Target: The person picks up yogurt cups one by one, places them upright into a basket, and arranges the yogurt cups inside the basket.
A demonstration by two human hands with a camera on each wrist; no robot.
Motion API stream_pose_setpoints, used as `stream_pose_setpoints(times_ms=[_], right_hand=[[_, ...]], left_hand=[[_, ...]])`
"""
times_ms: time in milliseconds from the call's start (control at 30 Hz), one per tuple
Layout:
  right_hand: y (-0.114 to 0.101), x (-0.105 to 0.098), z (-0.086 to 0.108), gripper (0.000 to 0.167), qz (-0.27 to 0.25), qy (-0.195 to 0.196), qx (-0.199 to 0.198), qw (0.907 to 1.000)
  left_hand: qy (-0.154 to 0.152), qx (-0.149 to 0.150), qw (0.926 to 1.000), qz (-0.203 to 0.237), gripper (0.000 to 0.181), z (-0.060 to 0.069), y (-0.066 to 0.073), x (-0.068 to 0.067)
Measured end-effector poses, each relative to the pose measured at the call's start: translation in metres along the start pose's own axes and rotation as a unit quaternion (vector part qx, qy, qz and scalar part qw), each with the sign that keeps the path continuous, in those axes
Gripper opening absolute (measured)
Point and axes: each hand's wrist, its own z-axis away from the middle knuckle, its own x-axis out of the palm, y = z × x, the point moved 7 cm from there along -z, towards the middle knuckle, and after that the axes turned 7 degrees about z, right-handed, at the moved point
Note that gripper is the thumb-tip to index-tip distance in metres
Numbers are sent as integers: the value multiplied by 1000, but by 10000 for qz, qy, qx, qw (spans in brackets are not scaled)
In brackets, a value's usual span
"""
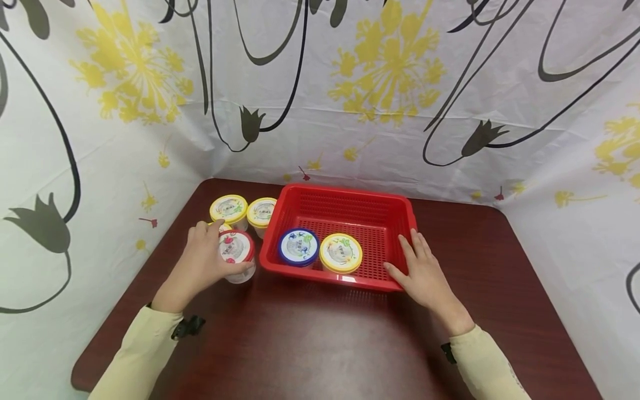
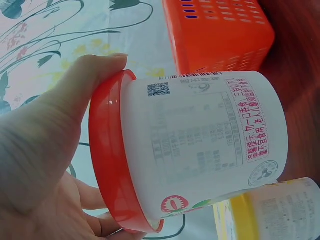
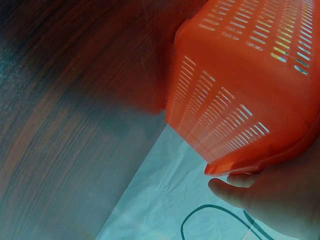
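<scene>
My left hand (image 1: 202, 258) grips a tub with a red lid (image 1: 236, 248) by its lid at the left of the basket. In the left wrist view the tub (image 2: 200, 145) shows a white printed label, and thumb and fingers hold the lid's edge. My right hand (image 1: 425, 272) rests over the right rim of a red basket (image 1: 345, 194), fingers fairly straight. Inside the basket, near its front wall, stand a blue-lidded tub (image 1: 299, 246) and a yellow-lidded tub (image 1: 341, 253), side by side.
Left of the basket stand more yellow-lidded tubs (image 1: 229, 209), one next to the basket wall (image 1: 261, 212) and one partly hidden behind my left hand. The dark wooden table (image 1: 320, 344) is bordered by a patterned cloth (image 1: 310, 89) at the back and sides.
</scene>
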Motion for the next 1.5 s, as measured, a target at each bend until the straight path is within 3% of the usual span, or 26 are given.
stream_pose_setpoints(times_ms=[267,633,900,1267,1500], right_hand=[[0,0,0,87,25,-22,5,10000],[1,1,-1,87,44,-20,28,10000],[1,1,-1,86,27,-2,24,10000],[0,1,-1,84,13,24,12,10000],[0,-1,0,84,9,25,47,10000]], left_hand=[[-4,39,10000,-15,107,-6,1,-4],[144,77,9998,-99,104,-12,13,-9],[-6,191,9998,-113,105,-19,25,-12],[231,325,9986,-355,102,-24,35,-32],[242,474,9984,-198,103,-29,49,-28]])
